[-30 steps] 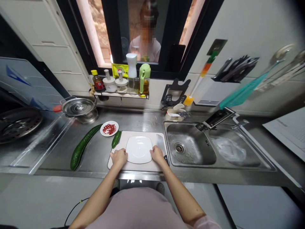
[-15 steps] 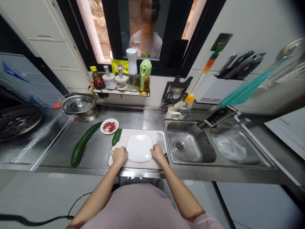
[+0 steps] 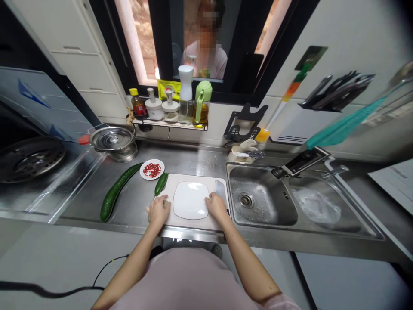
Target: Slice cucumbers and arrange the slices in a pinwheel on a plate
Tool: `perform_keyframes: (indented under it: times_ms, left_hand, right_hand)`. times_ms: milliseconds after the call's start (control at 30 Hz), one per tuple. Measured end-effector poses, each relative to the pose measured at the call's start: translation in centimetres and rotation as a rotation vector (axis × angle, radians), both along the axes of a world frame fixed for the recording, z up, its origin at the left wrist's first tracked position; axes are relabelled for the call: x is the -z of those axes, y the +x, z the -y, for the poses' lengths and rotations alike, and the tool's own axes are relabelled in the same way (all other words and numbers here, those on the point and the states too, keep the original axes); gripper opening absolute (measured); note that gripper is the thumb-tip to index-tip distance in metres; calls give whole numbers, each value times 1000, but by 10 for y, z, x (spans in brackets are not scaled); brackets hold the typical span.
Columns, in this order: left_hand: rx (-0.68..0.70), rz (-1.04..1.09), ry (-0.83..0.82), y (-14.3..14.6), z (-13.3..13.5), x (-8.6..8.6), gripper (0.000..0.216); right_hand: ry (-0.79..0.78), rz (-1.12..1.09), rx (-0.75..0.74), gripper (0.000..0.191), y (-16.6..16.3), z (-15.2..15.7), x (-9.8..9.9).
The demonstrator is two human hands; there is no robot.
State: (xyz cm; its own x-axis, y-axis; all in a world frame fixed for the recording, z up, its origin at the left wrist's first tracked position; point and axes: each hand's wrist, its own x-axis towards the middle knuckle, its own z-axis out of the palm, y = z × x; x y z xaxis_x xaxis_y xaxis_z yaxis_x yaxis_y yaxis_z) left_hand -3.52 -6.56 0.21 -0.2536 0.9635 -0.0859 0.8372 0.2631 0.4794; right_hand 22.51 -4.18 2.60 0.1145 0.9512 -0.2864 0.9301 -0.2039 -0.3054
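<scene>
Watching L hand (image 3: 158, 211) loose, just off the white plate (image 3: 191, 200) on the board (image 3: 193, 224); R hand (image 3: 217, 206) at plate's R rim, can't tell if gripping. Knife (image 3: 220, 187) alongside; btl's red label (image 3: 139, 108) unreadable.

Reaching forward and inward with both arms, torso (image 3: 196, 280) low and central in view. Slanting up from lower left with left arm (image 3: 128, 268); slanting up from lower right with right arm (image 3: 248, 263). Running nearly straight through left wrist (image 3: 155, 229) and right wrist (image 3: 226, 224). Converging toward the midline, yet well apart at the hands. Showing the back of left hand (image 3: 157, 213), with fingers loosely bent and thumb on the inner side. Showing the back of right hand (image 3: 217, 206) likewise, angled toward the midline, with thumb and index finger near each other. Unable to judge grip on either side.
</scene>
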Motion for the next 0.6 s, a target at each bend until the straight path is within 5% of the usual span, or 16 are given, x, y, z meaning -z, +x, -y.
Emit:
perform_keyframes:
  times_ms: [200,600]
  left_hand:
    - [-229,303,123,-45,5,9,42]
    - [-57,167,-24,-26,4,9,31]
  right_hand:
    - [118,-254,-48,28,9,5,-3]
    - [96,-411,-112,29,1,14,-3]
